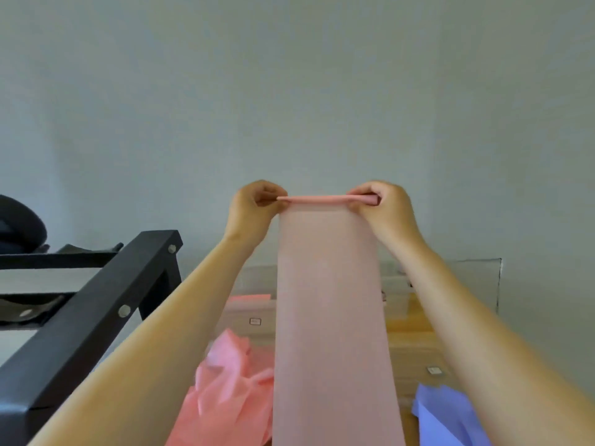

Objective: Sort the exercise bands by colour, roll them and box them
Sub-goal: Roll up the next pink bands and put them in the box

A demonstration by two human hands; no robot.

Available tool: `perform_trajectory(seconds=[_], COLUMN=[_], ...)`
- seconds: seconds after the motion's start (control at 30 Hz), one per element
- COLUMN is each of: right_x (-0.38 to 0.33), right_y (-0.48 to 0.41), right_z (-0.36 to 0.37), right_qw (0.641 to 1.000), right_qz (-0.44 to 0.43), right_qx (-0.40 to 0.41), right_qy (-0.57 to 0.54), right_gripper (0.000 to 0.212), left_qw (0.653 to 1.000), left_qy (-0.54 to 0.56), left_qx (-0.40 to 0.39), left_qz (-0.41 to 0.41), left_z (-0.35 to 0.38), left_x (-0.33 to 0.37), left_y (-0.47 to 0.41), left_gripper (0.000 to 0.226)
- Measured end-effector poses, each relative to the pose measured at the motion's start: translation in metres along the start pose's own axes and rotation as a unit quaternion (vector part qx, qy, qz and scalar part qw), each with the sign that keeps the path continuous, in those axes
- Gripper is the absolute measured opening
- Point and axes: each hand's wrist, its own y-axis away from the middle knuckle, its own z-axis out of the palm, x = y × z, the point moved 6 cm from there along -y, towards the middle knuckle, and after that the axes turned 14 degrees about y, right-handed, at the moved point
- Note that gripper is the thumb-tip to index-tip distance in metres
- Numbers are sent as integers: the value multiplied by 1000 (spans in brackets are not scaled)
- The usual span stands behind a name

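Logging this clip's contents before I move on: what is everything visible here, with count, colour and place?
held band: one, pale pink, hanging at centre, top edge rolled
band heap: one crumpled pile, brighter pink, lower centre-left
blue band: one, lavender-blue, lower right
clear box: one, transparent, behind the bands at right
table: one, light wood, under the bands
metal frame: one, black with bolts, left
round object: one, dark, far left; cannot tell what it is
wall: grey, background
left hand: pinches the roll's left end
right hand: pinches the roll's right end
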Motion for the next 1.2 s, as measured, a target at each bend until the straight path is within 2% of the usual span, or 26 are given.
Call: perform_trajectory(seconds=[0.1, 0.17, 0.27, 0.33, 0.43, 0.5, 0.67, 0.77, 0.9, 1.0, 1.1, 1.2], right_x=[-48, -56, -40, -22, 2, 12, 27, 40, 59, 71, 79, 83], right_y=[-43, -51, -42, -31, -11, 2, 28, 49, 90, 121, 153, 184], right_z=[-28, -32, -21, -11, 6, 12, 19, 25, 41, 44, 42, 40], right_qw=[993, 989, 991, 989, 963, 948, 948, 949, 937, 946, 951, 952], right_qz=[-69, -75, -37, 8, 104, 136, 155, 178, 205, 199, 187, 179], right_qx=[83, 83, 37, -8, -97, -135, -142, -157, -211, -200, -200, -191], right_qy=[-56, -95, -121, -144, -227, -255, -239, -210, -186, -158, -141, -157], right_gripper=[19, 22, 24, 19, 15, 17, 23, 24, 12, 13, 18, 17], left_qw=[994, 994, 997, 995, 986, 981, 973, 976, 978, 971, 968, 957], left_qy=[69, 85, 60, 78, 129, 140, 147, 118, 104, 116, 117, 164], left_qx=[56, 28, -42, -61, -70, -72, -66, -62, -15, 20, 22, 35], left_qz=[71, 63, 29, -11, -80, -114, -167, -170, -180, -208, -221, -235], left_z=[-1, 0, 1, -2, -5, -7, -7, -7, -13, -14, -13, -11], left_x=[49, 58, 47, 33, 10, -4, -29, -45, -71, -92, -104, -104], left_y=[-35, -42, -37, -29, -13, -1, 24, 45, 88, 133, 173, 204], left_gripper=[28, 22, 19, 20, 19, 19, 19, 12, 8, 19, 18, 13])
